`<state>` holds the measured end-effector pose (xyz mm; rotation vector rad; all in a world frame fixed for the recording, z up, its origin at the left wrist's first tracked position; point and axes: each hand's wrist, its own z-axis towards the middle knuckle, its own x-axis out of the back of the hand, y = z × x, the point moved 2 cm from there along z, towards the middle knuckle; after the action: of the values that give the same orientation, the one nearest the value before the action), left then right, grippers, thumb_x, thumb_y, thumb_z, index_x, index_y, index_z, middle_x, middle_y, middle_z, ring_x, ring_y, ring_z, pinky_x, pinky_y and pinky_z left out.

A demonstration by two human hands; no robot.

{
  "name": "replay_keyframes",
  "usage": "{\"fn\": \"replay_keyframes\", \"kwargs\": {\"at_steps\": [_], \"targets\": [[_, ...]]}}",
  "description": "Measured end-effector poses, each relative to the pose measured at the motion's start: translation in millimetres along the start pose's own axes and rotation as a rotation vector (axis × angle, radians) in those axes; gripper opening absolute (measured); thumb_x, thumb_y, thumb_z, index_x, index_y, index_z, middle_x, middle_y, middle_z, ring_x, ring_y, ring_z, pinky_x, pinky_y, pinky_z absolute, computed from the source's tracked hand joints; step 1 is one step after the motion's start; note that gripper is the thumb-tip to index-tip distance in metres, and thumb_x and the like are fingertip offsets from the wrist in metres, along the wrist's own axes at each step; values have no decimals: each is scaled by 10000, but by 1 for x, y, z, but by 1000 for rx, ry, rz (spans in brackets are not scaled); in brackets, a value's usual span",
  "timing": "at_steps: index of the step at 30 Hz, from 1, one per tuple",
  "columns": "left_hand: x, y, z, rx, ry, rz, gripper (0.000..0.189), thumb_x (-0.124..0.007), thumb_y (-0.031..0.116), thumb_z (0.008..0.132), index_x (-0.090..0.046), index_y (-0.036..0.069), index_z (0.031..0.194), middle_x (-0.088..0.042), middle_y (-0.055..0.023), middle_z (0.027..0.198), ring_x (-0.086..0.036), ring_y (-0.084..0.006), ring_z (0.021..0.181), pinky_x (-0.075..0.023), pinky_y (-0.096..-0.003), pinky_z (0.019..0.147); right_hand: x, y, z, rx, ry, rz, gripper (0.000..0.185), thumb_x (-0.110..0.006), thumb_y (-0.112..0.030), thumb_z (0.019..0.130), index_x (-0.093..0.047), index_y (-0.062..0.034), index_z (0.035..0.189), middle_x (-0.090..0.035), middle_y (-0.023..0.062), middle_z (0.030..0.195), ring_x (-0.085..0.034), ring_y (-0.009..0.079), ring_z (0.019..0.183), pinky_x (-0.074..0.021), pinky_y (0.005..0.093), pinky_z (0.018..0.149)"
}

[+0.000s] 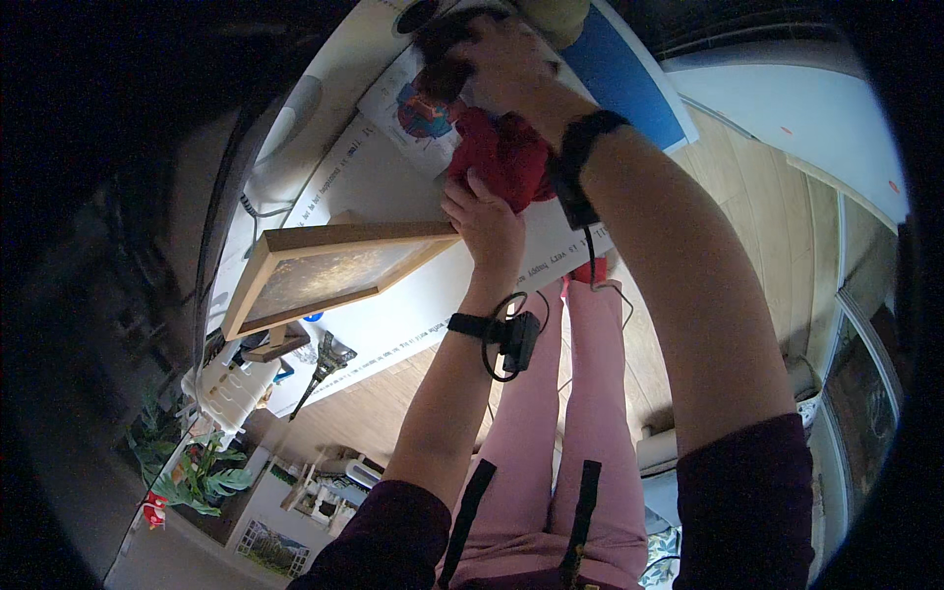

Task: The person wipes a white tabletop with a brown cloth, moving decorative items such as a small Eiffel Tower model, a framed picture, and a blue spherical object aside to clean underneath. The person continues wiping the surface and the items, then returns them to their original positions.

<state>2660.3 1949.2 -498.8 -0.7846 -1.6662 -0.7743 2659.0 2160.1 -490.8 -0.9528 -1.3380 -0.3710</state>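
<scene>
A bunched red cloth item (501, 158) is above the white tabletop, and my left hand (483, 214) grips its near side. Just beyond it, my right hand (509, 59) is blurred, its fingers curled around a dark brown, soft-looking object (445, 55). Whether the brown object and the red cloth are joined cannot be made out. Beneath them lies a pale sheet with a colourful round print (426, 112), partly covered by the brown object. My right wrist and hand hide part of the red cloth.
A wooden picture frame (346, 234) stands left of my left hand. Further along the printed white tabletop (354, 369) are an Eiffel Tower model (324, 361) and a white ridged container (230, 387). A blue panel (627, 74) lies at the right. Cables hang from both wrist straps.
</scene>
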Motion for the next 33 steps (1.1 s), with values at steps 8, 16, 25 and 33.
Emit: {"fn": "replay_keyframes", "kwargs": {"at_steps": [8,16,25,33], "targets": [[17,-9,29,156,-97,-500,940,-841,143,655,-274,-28,1386,-349,-286,1337,-450,-449,1195,-429,-504,1032,14,72,-143,-253,-29,131,555,-718,-68,747,-609,-209,1273,-455,194,1362,-453,425,1236,-453,467,1025],[84,-11,113,77,278,-511,757,-760,16,678,-391,34,1338,-431,-234,1307,-492,-439,1182,-425,-535,1028,43,79,-257,-265,-254,137,417,-722,-124,688,-685,-130,1103,-516,170,1190,-500,386,1084,-513,438,888],[55,7,125,-24,69,-167,764,-730,65,734,-373,119,1407,-341,-238,1404,-311,-451,1338,-340,-572,1076,-16,-15,-235,653,-362,-90,400,-603,-266,822,-625,-331,1216,-438,-11,1447,-396,297,1331,-395,543,1063],[74,-35,9,-144,136,-478,551,-619,-32,794,-463,54,1316,-445,-231,1355,-450,-382,1272,-382,-464,1057,-12,115,-146,113,31,28,406,-666,-239,820,-634,-243,1225,-545,107,1316,-517,367,1182,-455,486,1006]]}}
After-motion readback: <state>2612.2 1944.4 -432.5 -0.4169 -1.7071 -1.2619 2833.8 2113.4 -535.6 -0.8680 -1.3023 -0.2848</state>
